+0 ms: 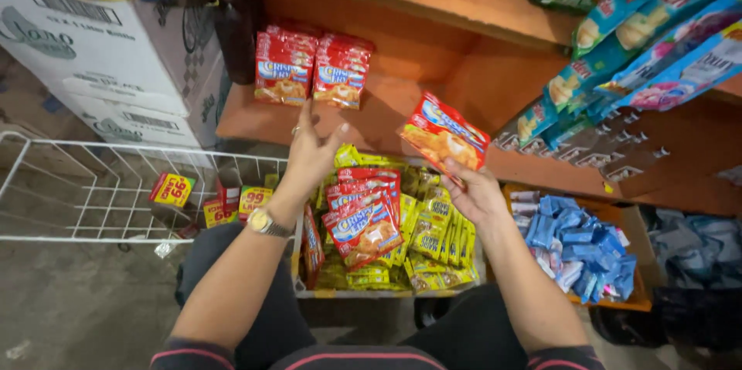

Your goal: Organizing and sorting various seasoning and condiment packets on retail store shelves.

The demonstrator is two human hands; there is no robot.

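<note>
Gripping a red snack packet (pixel 444 135) in our right hand (pixel 475 194), left hand (pixel 311 155) open and empty, we are stocking the wooden shelf (pixel 255 119); next, setting it beside the stacked packets (pixel 313 68).

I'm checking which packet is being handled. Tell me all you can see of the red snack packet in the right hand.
The red snack packet is a flat, glossy foil-like pouch, red with a blue-and-white band and a picture of golden food. It looks sealed and full. The right hand pinches its lower edge, tilting it face-up above the box of packets, in front of the orange wooden shelf. Nothing else touches it.
</note>
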